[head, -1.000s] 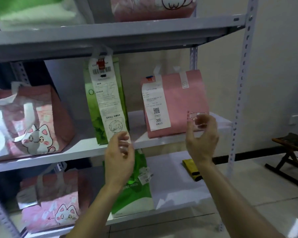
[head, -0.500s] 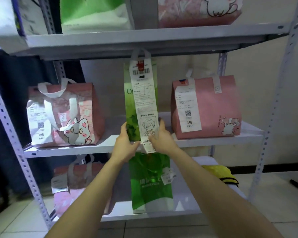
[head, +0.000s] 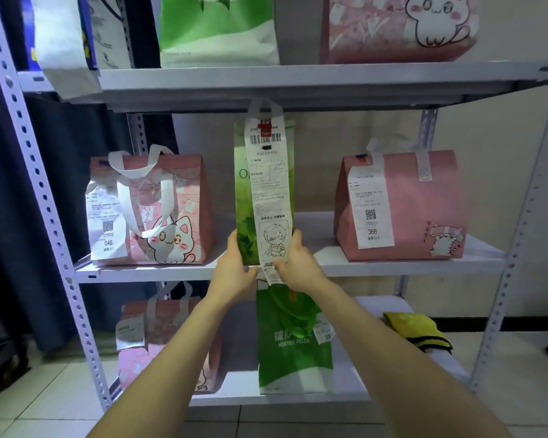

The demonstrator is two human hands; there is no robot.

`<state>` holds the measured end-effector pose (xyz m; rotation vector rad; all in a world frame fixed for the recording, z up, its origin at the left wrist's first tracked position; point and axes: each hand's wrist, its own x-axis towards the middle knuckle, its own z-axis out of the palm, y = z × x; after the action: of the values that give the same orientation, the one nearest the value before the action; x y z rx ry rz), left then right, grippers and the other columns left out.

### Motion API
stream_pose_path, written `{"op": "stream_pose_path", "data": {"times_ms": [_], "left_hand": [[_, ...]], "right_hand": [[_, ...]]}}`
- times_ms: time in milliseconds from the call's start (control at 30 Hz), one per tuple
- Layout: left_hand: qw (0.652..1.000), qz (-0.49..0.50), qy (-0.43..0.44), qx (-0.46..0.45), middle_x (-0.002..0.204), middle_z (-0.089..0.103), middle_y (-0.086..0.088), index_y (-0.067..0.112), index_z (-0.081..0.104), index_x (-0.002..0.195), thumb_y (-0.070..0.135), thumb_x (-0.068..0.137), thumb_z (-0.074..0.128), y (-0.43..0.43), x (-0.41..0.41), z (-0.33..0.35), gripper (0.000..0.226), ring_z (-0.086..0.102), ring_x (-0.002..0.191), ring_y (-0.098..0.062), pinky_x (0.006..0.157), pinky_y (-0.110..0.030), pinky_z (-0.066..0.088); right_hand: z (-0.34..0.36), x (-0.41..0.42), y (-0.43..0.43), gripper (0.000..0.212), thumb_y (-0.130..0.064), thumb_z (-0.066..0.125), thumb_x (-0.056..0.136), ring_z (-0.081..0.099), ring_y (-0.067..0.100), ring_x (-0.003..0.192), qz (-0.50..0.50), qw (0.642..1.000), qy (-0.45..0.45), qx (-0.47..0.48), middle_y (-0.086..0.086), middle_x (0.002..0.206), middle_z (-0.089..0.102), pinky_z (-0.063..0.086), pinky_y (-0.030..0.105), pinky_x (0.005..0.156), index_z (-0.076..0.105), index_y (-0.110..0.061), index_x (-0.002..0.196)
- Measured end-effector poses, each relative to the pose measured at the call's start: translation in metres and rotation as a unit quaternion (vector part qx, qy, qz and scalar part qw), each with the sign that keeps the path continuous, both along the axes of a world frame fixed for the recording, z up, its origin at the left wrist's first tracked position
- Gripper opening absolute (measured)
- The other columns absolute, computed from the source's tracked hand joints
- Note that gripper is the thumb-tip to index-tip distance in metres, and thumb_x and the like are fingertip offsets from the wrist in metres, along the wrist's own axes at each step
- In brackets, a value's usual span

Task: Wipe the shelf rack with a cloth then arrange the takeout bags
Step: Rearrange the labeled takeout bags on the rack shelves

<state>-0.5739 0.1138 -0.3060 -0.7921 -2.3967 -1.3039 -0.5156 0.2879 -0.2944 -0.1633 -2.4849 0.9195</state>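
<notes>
I judged the wiping finished, or at least set aside. The crumpled yellow cloth [head: 415,330] lay on the right of the bottom board, in neither hand, and the work under way was the arranging. On the middle board of the grey perforated-steel shelf rack [head: 393,267] three bags stood well apart. A pink fabric tote with a cartoon cat [head: 174,216] was at the left and a plain pink fold-top bag [head: 421,200] at the right. Between them stood the tall narrow green paper takeout bag [head: 241,191], upright near the front edge. Its long white receipt [head: 268,197] hung down its face and past the shelf lip. What remained, as I read it, was squaring this middle bag. The rows above and below may also have needed tidying, but the top bags were cut off by the frame, so I could not tell. A green plastic pizza bag [head: 295,355] stood on the bottom board directly below. Both my forearms reached up and forward, converging on the foot of the bag. My left hand [head: 234,268] gripped its lower left edge, fingers curled round the side. My right hand [head: 299,263] clasped the lower right edge likewise. The tail of the receipt hung between the two hands.
</notes>
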Motion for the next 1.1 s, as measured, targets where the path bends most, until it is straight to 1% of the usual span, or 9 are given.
{"op": "stream_pose_path", "data": {"times_ms": [167,267,333,433,533,633,733,867,1100], "left_hand": [[0.999,-0.01,-0.011,0.04,0.144,0.058,0.007,0.022,0.024,0.166,0.0,0.09,0.075,0.0,0.009,0.001,0.094,0.059,0.112,0.007,0.085,0.005,0.041],[0.985,0.084,0.07,0.136,0.152,0.052,-0.002,0.014,0.04,0.16,-0.007,0.087,0.064,0.003,0.026,0.003,0.079,0.053,0.135,-0.011,0.11,-0.015,0.04],[0.967,0.094,0.151,0.184,0.133,0.058,-0.003,0.013,0.055,0.143,-0.009,0.084,0.06,0.013,0.037,0.009,0.063,0.059,0.119,-0.013,0.101,-0.021,0.049],[0.957,0.03,0.198,0.21,0.118,0.061,-0.001,0.012,0.061,0.127,-0.008,0.089,0.06,0.043,0.056,0.023,0.044,0.064,0.104,-0.015,0.089,-0.028,0.057],[0.959,-0.033,0.199,0.199,0.116,0.064,0.002,0.017,0.061,0.124,0.005,0.099,0.063,0.088,0.07,0.029,0.027,0.065,0.103,-0.013,0.089,-0.032,0.059],[0.981,-0.086,0.094,0.144,0.14,0.063,0.003,0.025,0.053,0.145,0.033,0.108,0.062,0.136,0.076,0.028,0.038,0.063,0.126,-0.011,0.108,-0.037,0.056],[0.986,-0.146,-0.033,0.068,0.166,0.048,0.004,0.028,0.029,0.168,0.045,0.105,0.068,0.172,0.072,0.029,0.076,0.047,0.141,-0.005,0.115,-0.032,0.039],[0.978,-0.187,-0.087,0.006,0.166,0.049,0.008,0.032,0.01,0.172,0.033,0.097,0.08,0.193,0.06,0.025,0.103,0.051,0.15,-0.019,0.123,-0.047,0.045],[0.987,-0.153,-0.052,0.002,0.143,0.059,0.018,0.027,0.017,0.169,0.011,0.092,0.078,0.18,0.06,0.012,0.1,0.057,0.13,-0.009,0.095,-0.024,0.051]], "right_hand": [[0.003,0.004,0.002,0.057,-0.016,0.07,0.098,0.067,0.026,0.124,0.023,0.999,-0.013,-0.04,0.006,0.148,0.061,0.06,0.021,0.07,0.025,-0.03,0.131],[0.007,0.02,0.005,0.075,-0.032,0.071,0.098,0.062,0.024,0.133,0.004,0.999,0.036,-0.026,0.002,0.152,0.059,0.06,0.044,0.098,0.023,-0.024,0.156],[0.012,0.036,0.015,0.071,-0.037,0.068,0.1,0.058,0.017,0.136,-0.028,0.993,0.112,-0.016,-0.002,0.152,0.057,0.054,0.046,0.109,0.031,-0.022,0.159],[0.022,0.067,0.043,0.041,-0.027,0.065,0.099,0.066,0.004,0.108,-0.035,0.971,0.238,-0.015,-0.011,0.121,0.065,0.062,0.038,0.092,0.054,-0.025,0.139],[0.032,0.101,0.094,0.029,-0.021,0.064,0.098,0.066,0.005,0.093,-0.111,0.939,0.324,-0.021,-0.011,0.106,0.065,0.062,0.038,0.08,0.059,-0.024,0.126],[0.032,0.132,0.161,0.04,-0.03,0.067,0.093,0.062,0.016,0.103,-0.276,0.889,0.363,-0.043,-0.001,0.118,0.06,0.059,0.046,0.087,0.056,-0.02,0.13],[0.021,0.151,0.223,0.078,-0.046,0.075,0.089,0.052,0.027,0.131,-0.341,0.889,0.286,-0.104,0.01,0.146,0.046,0.052,0.05,0.105,0.043,-0.011,0.151],[0.012,0.154,0.268,0.123,-0.064,0.083,0.081,0.053,0.028,0.141,-0.249,0.949,0.106,-0.161,0.008,0.159,0.048,0.047,0.047,0.114,0.011,-0.016,0.167],[0.0,0.131,0.258,0.089,-0.062,0.088,0.075,0.065,0.023,0.118,-0.207,0.969,0.076,-0.11,-0.009,0.124,0.063,0.053,0.041,0.092,0.039,-0.018,0.136]]}}
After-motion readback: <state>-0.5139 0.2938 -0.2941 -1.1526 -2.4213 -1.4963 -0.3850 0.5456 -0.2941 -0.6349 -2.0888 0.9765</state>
